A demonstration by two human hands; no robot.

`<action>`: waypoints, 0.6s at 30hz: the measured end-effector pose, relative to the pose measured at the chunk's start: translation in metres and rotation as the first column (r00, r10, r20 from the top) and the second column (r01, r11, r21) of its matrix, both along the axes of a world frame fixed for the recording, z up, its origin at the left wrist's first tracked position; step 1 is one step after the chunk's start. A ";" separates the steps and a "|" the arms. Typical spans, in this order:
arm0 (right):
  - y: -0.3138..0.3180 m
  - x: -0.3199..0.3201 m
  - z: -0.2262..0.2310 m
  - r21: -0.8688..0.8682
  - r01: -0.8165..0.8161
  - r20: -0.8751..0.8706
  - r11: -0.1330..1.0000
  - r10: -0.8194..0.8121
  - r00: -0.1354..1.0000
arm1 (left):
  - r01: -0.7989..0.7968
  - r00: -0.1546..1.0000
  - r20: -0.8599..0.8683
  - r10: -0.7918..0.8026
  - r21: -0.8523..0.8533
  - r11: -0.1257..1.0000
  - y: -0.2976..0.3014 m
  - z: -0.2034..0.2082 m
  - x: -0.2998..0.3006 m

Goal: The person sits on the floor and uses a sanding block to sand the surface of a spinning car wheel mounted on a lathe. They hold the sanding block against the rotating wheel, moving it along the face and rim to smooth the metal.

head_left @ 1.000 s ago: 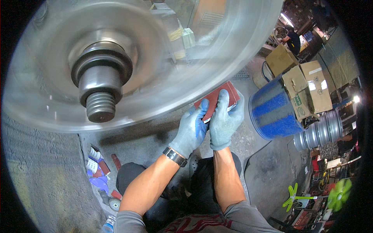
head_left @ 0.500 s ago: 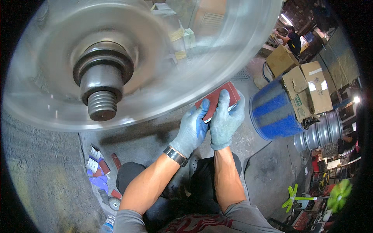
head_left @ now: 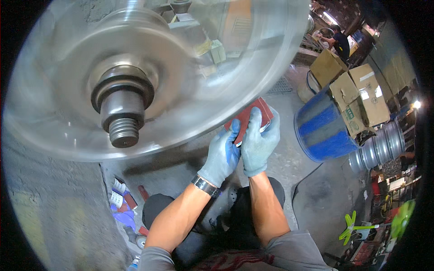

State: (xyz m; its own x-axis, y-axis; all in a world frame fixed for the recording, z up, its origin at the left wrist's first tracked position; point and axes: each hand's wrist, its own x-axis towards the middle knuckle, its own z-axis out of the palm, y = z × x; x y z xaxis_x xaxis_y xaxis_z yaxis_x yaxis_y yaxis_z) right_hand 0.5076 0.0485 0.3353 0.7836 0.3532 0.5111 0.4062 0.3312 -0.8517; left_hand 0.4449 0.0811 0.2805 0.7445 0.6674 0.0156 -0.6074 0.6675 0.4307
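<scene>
Red-brown block (head_left: 248, 118) held up at the rim of a blurred metal wheel (head_left: 176, 131); work judged to be under way.

Observed from where I stand: gloved left hand (head_left: 221, 156) and right hand (head_left: 260, 147) close together, both clamped on the block, thumbs on its upper face. Block sits at the wheel's lower right edge; contact or a slight gap, cannot tell. Wheel appears to be spinning on its threaded shaft (head_left: 124, 132). Done so far: block gripped and brought to the rim. Left: not measurable, as blur hides the surface finish. Noted: silver rims (head_left: 379, 149) stacked beyond the blue drum (head_left: 323, 124), condition unclear.
</scene>
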 end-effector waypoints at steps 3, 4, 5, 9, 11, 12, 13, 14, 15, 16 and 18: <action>-0.007 -0.004 0.006 -0.099 -0.042 -0.062 0.994 0.036 0.997 | 0.000 1.000 -0.014 0.000 0.010 1.000 0.001 -0.001 -0.002; -0.007 -0.006 0.007 -0.093 -0.038 -0.065 0.995 0.032 0.997 | -0.011 0.999 -0.048 0.015 0.074 0.997 0.001 -0.001 -0.003; -0.007 -0.008 0.009 -0.087 -0.048 -0.071 0.995 0.041 0.997 | -0.009 0.999 -0.051 0.013 0.081 0.997 0.001 -0.003 -0.004; -0.004 -0.009 0.007 -0.096 -0.021 -0.028 0.995 0.018 0.999 | -0.070 0.990 -0.094 0.100 0.285 0.956 0.002 -0.012 -0.007; 0.000 -0.008 0.004 -0.048 -0.003 -0.022 0.999 0.002 1.000 | -0.085 0.986 -0.105 0.127 0.334 0.939 0.002 -0.010 -0.008; 0.002 -0.007 0.002 -0.005 0.013 -0.013 1.000 -0.013 1.000 | -0.066 0.990 -0.106 0.096 0.256 0.965 0.002 -0.007 -0.006; 0.003 -0.004 -0.002 0.000 0.017 -0.018 1.000 -0.017 1.000 | -0.046 0.992 -0.106 0.065 0.176 0.983 0.001 -0.004 -0.005; 0.003 -0.002 -0.004 -0.021 0.042 0.029 0.999 -0.041 0.999 | -0.042 0.991 -0.114 0.063 0.183 0.982 0.002 -0.003 -0.007; 0.004 -0.002 -0.006 -0.042 0.068 0.076 0.997 -0.065 0.995 | -0.005 0.998 -0.067 0.010 0.081 0.997 0.004 -0.003 -0.008; 0.004 -0.004 -0.006 -0.035 0.071 0.067 0.997 -0.068 0.995 | 0.037 0.999 -0.016 -0.038 -0.020 0.999 0.005 -0.002 -0.010; 0.000 -0.009 0.003 -0.083 0.070 0.046 0.994 -0.066 0.997 | 0.023 0.997 -0.070 -0.019 0.051 0.998 0.006 -0.008 -0.010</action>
